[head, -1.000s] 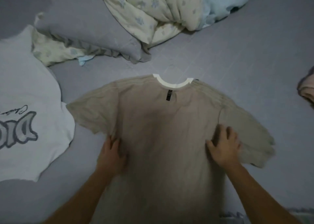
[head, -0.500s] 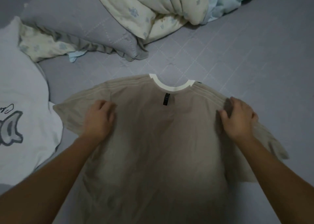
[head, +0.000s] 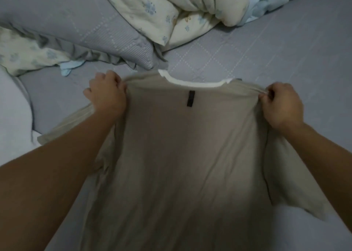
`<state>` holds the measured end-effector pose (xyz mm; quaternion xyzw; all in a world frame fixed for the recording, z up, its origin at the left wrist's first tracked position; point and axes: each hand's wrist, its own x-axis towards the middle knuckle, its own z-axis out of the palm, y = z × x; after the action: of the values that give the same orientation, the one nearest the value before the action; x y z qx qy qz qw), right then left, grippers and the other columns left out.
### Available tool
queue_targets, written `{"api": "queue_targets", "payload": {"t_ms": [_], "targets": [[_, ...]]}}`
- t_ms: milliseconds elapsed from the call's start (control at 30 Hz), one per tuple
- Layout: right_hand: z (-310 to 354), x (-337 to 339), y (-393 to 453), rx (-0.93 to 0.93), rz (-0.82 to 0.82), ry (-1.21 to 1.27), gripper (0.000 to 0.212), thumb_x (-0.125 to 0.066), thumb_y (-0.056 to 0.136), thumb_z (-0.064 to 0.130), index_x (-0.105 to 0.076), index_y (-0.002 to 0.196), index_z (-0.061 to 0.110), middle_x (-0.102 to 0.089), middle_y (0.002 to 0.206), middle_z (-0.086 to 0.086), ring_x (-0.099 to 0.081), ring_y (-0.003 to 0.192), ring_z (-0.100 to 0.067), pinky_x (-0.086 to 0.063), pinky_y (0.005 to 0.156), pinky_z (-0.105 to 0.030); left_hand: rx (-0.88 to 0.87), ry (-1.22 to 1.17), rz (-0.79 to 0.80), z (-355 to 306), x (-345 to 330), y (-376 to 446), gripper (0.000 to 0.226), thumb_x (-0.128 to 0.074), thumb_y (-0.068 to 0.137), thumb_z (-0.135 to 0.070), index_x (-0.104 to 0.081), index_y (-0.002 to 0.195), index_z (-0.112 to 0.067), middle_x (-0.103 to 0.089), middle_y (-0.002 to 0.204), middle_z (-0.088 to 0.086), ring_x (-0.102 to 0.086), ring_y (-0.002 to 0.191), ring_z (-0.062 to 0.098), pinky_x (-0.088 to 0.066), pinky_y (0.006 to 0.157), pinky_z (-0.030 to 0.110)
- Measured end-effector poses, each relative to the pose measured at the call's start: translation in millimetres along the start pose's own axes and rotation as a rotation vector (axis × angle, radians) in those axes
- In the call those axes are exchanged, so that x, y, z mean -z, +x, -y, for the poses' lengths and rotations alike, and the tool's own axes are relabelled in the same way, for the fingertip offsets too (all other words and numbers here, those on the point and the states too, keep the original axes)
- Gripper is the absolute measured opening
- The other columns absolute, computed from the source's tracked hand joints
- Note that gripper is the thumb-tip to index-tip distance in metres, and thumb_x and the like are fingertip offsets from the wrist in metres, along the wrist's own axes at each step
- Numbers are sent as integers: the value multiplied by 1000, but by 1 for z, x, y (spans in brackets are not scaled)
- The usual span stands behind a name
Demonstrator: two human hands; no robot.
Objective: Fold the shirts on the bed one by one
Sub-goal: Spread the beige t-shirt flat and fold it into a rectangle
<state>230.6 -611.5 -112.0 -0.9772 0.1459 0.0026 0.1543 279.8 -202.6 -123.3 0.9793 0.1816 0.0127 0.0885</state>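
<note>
The beige shirt [head: 181,155] lies in the middle of the frame, spread on the grey bed cover [head: 285,64], back side up, with its white collar [head: 190,82] at the upper centre and a small black label [head: 190,101] just below it. The left hand [head: 106,94] grasps the left shoulder of the shirt with curled fingers, and the right hand [head: 282,106] pinches the right shoulder seam, where the cloth is bunched in the fingers. Both sleeves hang loose outside the hands, towards the lower left and lower right.

The step in hand seems to be taking the shoulders, to straighten the shirt or to begin a fold. To do it well, I think both hands should keep the same height and the same tension, so the collar stays centred and the body does not twist. The cloth looks thin and soft, so a light pull should be enough.

The long axis of the shirt runs from the collar down to the hem, nearly vertical in the frame; the collar points to the top, away from the person. The hem is out of view below.

In the upper left is a grey pillow [head: 76,26] and at the top centre a floral quilt [head: 181,9]. A white garment [head: 13,108] lies at the left edge.
</note>
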Motion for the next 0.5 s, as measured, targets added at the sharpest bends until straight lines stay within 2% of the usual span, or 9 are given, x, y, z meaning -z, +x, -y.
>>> {"api": "queue_targets", "payload": {"t_ms": [67,133,200,300,333,400,500], "targets": [[15,1,30,17,-48,-8,29,-57,93,28,-61,114,8,-56,116,-24,-56,104,-43,-45,91,-48,106,-105,-14,-2,-1,17,21,-53,93,-32,-59,107,-19,-55,121,16,-50,117,37,-31,100,49],[27,-6,43,17,-57,-69,42,-57,92,29,-54,131,11,-52,131,-22,-50,118,-42,-36,102,-48,75,-155,54,-1,-8,17,30,-52,93,-30,-55,120,-18,-53,128,16,-49,120,37,-31,103,50],[39,-19,24,29,-34,-127,62,-55,93,31,-35,148,9,-35,151,-21,-35,136,-40,-21,113,-50,-122,-160,101,3,-17,-8,48,-51,94,-32,-44,139,-15,-45,142,16,-43,130,37,-29,109,51],[41,-44,-49,105,65,-69,73,-45,99,40,-14,157,9,-9,164,-14,-8,151,-33,-3,120,-48,-399,-135,188,26,-28,-72,64,-41,99,-42,-24,156,-18,-16,164,10,-14,151,31,-11,120,51],[31,-52,-74,123,127,-83,73,-40,100,44,-9,157,11,-4,165,-11,-3,152,-31,0,120,-48,-449,-70,227,40,-32,-91,65,-35,99,-48,-19,157,-24,-9,166,5,-6,153,27,-7,120,51],[-11,-59,-117,60,218,-175,76,-27,99,55,-1,158,14,4,166,-7,5,152,-26,3,121,-49,-508,51,264,76,-36,-117,65,-25,98,-55,-16,158,-30,-8,167,1,-4,153,26,-7,120,53],[-91,-50,-147,-177,137,-213,83,-15,92,62,-8,157,11,-3,165,-11,-1,152,-29,-2,119,-58,-458,111,234,131,-30,-119,64,-22,99,-55,-20,157,-29,-14,166,3,-12,152,27,-10,118,52]]}}
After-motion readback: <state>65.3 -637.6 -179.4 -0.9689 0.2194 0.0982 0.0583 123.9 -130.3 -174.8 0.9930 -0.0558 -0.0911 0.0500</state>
